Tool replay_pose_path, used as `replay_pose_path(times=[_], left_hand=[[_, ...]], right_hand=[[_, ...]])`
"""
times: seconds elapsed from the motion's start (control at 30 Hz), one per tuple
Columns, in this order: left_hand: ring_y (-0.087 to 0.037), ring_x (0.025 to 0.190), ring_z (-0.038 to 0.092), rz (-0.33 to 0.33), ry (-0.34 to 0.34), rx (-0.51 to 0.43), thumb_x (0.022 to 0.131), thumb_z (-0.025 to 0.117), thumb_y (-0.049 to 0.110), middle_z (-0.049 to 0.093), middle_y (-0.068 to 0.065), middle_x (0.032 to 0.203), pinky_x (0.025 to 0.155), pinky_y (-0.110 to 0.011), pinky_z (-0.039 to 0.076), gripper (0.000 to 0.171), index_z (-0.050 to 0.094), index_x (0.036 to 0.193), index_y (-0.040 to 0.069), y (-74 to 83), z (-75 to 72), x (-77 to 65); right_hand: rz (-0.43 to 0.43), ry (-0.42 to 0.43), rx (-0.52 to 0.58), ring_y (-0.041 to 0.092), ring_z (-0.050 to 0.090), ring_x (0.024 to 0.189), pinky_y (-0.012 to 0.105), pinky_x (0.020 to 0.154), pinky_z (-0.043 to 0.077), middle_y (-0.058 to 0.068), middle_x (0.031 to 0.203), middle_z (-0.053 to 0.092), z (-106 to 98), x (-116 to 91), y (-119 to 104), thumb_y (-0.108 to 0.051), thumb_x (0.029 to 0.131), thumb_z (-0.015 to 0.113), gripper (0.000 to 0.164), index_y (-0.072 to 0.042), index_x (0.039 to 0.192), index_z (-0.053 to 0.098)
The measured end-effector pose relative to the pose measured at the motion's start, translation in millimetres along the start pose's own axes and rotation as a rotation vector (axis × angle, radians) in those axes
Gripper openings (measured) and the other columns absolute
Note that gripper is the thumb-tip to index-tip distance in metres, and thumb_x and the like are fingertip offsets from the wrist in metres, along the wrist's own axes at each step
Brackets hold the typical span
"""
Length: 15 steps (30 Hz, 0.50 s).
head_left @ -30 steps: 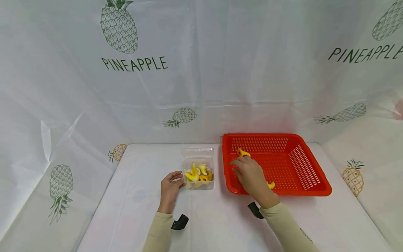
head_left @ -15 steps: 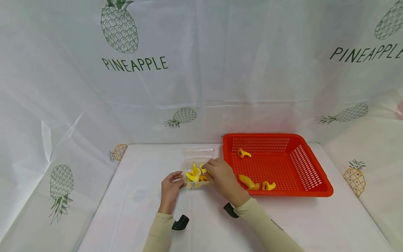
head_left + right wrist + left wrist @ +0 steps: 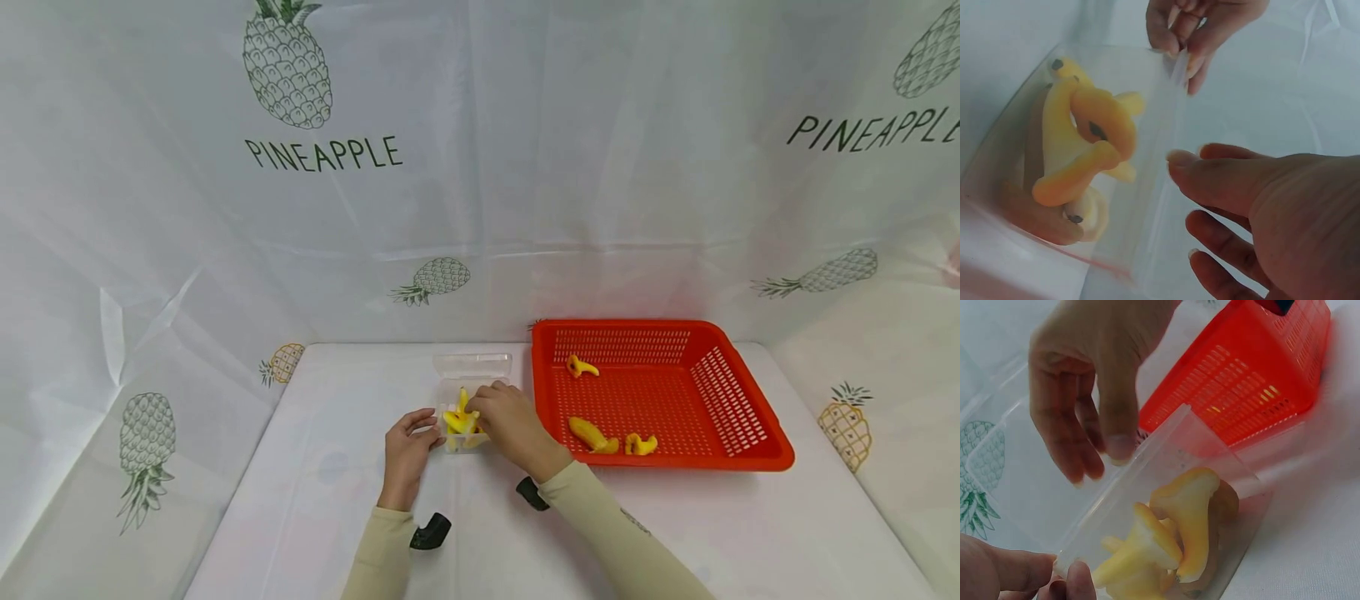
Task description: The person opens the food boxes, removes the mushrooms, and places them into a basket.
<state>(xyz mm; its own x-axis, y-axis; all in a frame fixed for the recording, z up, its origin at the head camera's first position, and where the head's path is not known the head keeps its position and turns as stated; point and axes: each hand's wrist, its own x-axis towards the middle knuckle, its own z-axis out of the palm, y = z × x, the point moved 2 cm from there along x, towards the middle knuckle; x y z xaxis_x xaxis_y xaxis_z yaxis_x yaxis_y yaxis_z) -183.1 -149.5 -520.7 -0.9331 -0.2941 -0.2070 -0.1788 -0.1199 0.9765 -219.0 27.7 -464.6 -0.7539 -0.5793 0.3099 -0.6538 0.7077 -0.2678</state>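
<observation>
A clear plastic box (image 3: 452,444) stands open on the table with several yellow, trumpet-shaped pieces (image 3: 1192,515) heaped inside. Some have dark ends in the right wrist view. At the box's left side, my left hand (image 3: 406,458) pinches the rim between thumb and fingers. My right hand (image 3: 516,429) is over the right part of the box and hides some pieces in the head view. Both wrist views show its fingers loosely bent, nothing between them, with the fingertips near the box's upper edge.
To the right is a red perforated basket (image 3: 675,459), close to the box. It contains a long yellow piece (image 3: 588,432) and smaller curved ones (image 3: 641,444). The box's clear lid (image 3: 472,363) lies folded back behind it. A white cloth with printed pineapples (image 3: 285,75) rises behind the table.
My right hand has gone left from the basket to the box. More yellow pieces in the basket are uncovered. The left hand has stayed at the box.
</observation>
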Motion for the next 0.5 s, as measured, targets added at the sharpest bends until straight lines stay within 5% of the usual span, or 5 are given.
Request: replay_pose_path(times=[0.5], left_hand=[[-0.016, 0.084, 0.065, 0.0, 0.007, -0.002, 0.097, 0.066, -0.008, 0.063, -0.021, 0.116, 0.075, -0.026, 0.065, 0.035, 0.061, 0.131, -0.013, 1.0, -0.3, -0.8]], right_hand=[[-0.003, -0.15, 0.03, 0.019, 0.066, 0.094, 0.032, 0.089, 0.059, -0.001, 0.103, 0.079, 13.2, 14.9, 6.1, -0.012, 0.083, 0.09, 0.022, -0.015, 0.105, 0.086]])
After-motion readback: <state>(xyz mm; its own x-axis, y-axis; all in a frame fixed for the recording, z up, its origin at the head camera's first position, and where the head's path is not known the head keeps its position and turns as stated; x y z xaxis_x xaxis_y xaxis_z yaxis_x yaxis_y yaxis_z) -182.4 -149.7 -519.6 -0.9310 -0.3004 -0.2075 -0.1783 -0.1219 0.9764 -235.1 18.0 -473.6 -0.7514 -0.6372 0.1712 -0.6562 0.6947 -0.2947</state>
